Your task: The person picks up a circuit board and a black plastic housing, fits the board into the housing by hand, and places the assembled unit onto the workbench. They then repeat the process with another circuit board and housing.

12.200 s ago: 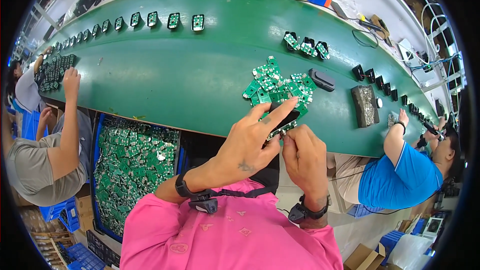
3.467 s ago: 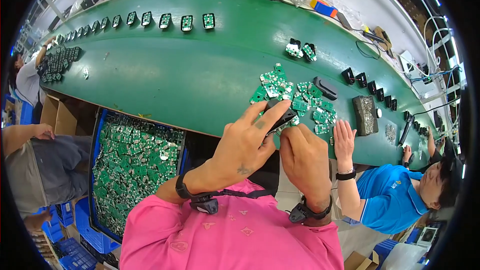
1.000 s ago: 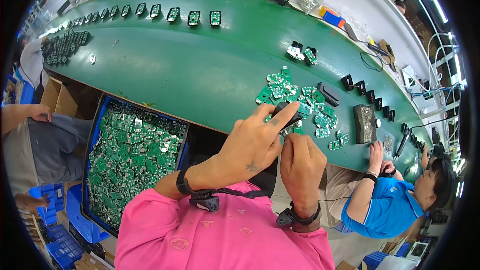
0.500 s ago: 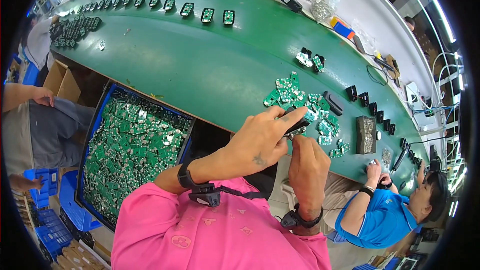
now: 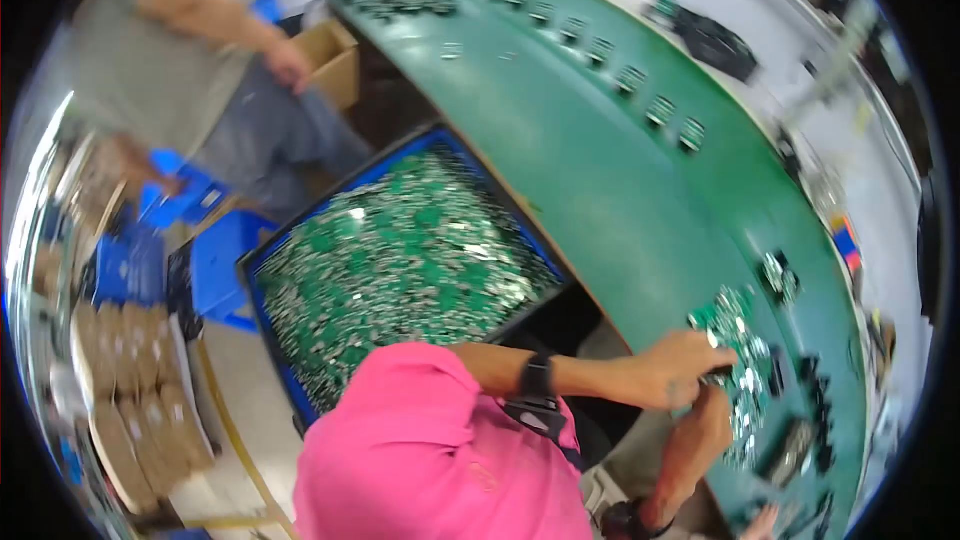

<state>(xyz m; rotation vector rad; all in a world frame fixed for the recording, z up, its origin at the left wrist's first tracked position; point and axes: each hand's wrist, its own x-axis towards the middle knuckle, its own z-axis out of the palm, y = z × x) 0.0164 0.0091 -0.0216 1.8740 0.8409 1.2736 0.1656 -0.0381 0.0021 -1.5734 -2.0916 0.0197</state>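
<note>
My left hand [image 5: 672, 368] is closed around a small black plastic casing [image 5: 717, 376], which motion blur and my fingers partly cover. Pressed close below it, my right hand [image 5: 706, 428] has its fingers bent together against the casing's near end. What those fingers pinch is hidden. Just beyond my hands, loose green circuit boards [image 5: 745, 380] lie heaped on the green table [image 5: 600, 200]. A dark casing piece [image 5: 776, 370] rests beside that heap.
A blue-lined bin [image 5: 462, 147] full of circuit boards stands at the table's near edge. Casings holding boards [image 5: 630, 78] form a row along the far side. A brown block [image 5: 793, 452] sits at right. Another person [image 5: 170, 50] stands at left, beside a cardboard box [image 5: 335, 62].
The view has swung left, so the table and my hands appear farther right and the bin nearer the middle. Both hands stay together at the casing.
</note>
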